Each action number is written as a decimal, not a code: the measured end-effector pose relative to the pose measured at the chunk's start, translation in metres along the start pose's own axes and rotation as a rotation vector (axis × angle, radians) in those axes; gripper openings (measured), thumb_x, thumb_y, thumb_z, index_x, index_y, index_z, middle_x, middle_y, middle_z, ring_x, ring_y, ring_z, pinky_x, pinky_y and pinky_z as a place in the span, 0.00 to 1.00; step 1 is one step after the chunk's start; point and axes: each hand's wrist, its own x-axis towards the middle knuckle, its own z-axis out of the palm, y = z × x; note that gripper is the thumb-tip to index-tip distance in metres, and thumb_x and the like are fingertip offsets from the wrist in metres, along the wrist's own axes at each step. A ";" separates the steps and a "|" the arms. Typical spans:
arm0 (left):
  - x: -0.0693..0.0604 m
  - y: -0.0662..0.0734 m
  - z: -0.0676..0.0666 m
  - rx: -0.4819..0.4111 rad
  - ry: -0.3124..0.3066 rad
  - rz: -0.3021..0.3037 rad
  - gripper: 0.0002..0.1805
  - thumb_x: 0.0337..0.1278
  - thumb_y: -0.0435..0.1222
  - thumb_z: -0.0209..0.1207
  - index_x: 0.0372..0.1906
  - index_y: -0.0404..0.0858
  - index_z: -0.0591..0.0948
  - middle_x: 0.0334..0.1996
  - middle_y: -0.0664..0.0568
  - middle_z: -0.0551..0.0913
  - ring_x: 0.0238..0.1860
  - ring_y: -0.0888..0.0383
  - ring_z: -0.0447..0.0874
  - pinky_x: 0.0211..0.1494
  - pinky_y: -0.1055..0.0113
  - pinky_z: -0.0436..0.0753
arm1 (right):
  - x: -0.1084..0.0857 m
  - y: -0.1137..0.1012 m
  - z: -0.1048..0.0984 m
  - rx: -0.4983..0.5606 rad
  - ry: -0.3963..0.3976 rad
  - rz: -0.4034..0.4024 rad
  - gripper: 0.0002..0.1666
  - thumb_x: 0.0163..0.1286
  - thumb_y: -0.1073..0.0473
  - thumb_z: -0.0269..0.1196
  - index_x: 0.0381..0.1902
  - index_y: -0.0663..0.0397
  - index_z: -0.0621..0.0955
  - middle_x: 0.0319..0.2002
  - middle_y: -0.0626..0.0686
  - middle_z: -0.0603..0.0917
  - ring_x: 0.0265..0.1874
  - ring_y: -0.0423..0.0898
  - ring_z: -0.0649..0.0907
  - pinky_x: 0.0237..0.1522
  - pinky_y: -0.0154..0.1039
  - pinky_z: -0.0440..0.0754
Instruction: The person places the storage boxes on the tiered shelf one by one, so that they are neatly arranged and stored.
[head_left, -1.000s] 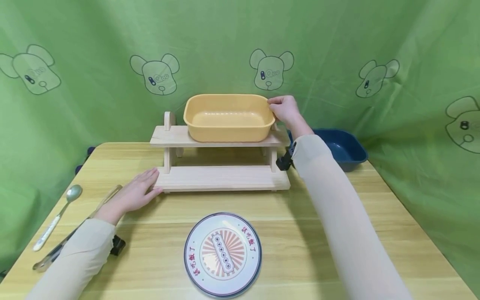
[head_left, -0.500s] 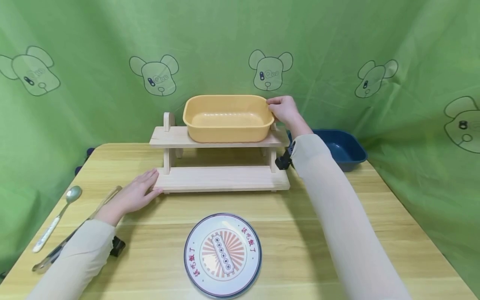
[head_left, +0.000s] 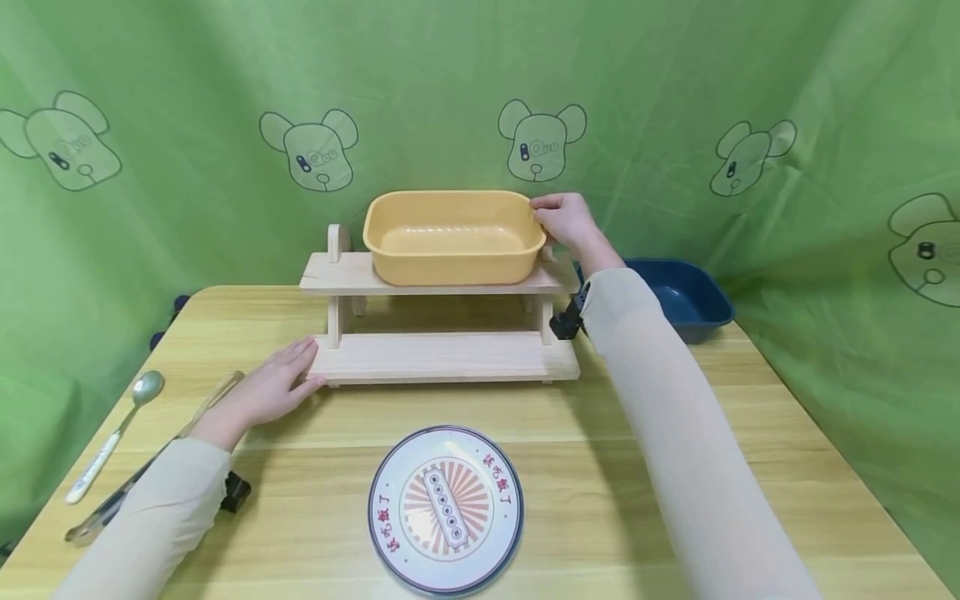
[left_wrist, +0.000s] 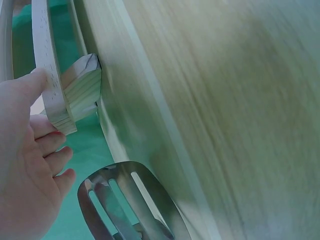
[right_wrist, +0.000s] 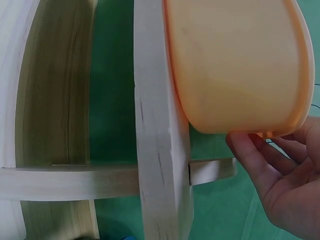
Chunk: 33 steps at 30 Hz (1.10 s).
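A yellow plastic basin (head_left: 454, 268) sits on the upper board of a two-tier wooden rack (head_left: 442, 357). At the basin's right end, my right hand (head_left: 567, 222) pinches the rim; the right wrist view shows the thumb and fingers of this hand (right_wrist: 290, 185) at the basin's end (right_wrist: 240, 70). My left hand (head_left: 272, 385) holds the left end of the lower board. In the left wrist view, that board's end (left_wrist: 55, 95) lies between the thumb and the fingers of the hand (left_wrist: 25, 160).
A dark blue basin (head_left: 686, 300) stands right of the rack, partly behind my right arm. White patterned plates (head_left: 446, 510) lie in front. A spoon (head_left: 112, 442) and a slotted metal utensil (left_wrist: 135, 200) lie left, the latter partly under my left arm. Green cloth (head_left: 435, 67) hangs behind.
The yellow basin has slid slightly left along the upper board, and my right hand has moved with it. My left hand stays on the rack.
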 end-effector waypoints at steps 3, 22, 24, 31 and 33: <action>0.000 0.000 0.000 0.003 0.002 0.001 0.36 0.67 0.48 0.47 0.66 0.23 0.56 0.67 0.32 0.50 0.67 0.37 0.48 0.68 0.46 0.49 | 0.001 0.001 0.000 0.020 -0.003 -0.002 0.22 0.70 0.64 0.50 0.61 0.56 0.72 0.57 0.58 0.74 0.46 0.51 0.79 0.35 0.31 0.81; 0.001 -0.003 0.003 0.012 0.007 0.011 0.36 0.67 0.47 0.48 0.65 0.22 0.56 0.67 0.32 0.52 0.67 0.37 0.49 0.68 0.46 0.50 | -0.001 0.008 -0.009 0.157 -0.025 0.000 0.24 0.69 0.59 0.54 0.62 0.59 0.71 0.59 0.59 0.72 0.52 0.53 0.77 0.46 0.40 0.80; 0.002 -0.002 0.003 0.014 0.007 0.013 0.36 0.67 0.47 0.48 0.65 0.22 0.56 0.67 0.32 0.52 0.67 0.37 0.49 0.68 0.46 0.50 | -0.003 0.010 -0.013 0.178 -0.025 -0.003 0.25 0.69 0.58 0.54 0.62 0.59 0.70 0.61 0.58 0.70 0.52 0.53 0.77 0.48 0.42 0.79; 0.001 -0.001 0.002 0.011 0.001 0.010 0.36 0.67 0.47 0.47 0.65 0.22 0.56 0.67 0.32 0.51 0.67 0.37 0.49 0.68 0.47 0.50 | -0.010 0.021 -0.034 0.248 -0.017 -0.024 0.27 0.70 0.57 0.54 0.64 0.59 0.68 0.63 0.58 0.68 0.53 0.54 0.76 0.47 0.40 0.79; 0.001 -0.001 0.002 0.011 0.001 0.008 0.36 0.67 0.47 0.47 0.65 0.22 0.56 0.67 0.32 0.51 0.67 0.37 0.48 0.68 0.47 0.50 | -0.012 0.025 -0.040 0.261 -0.013 -0.028 0.27 0.69 0.57 0.55 0.64 0.59 0.68 0.62 0.59 0.68 0.53 0.54 0.76 0.46 0.38 0.80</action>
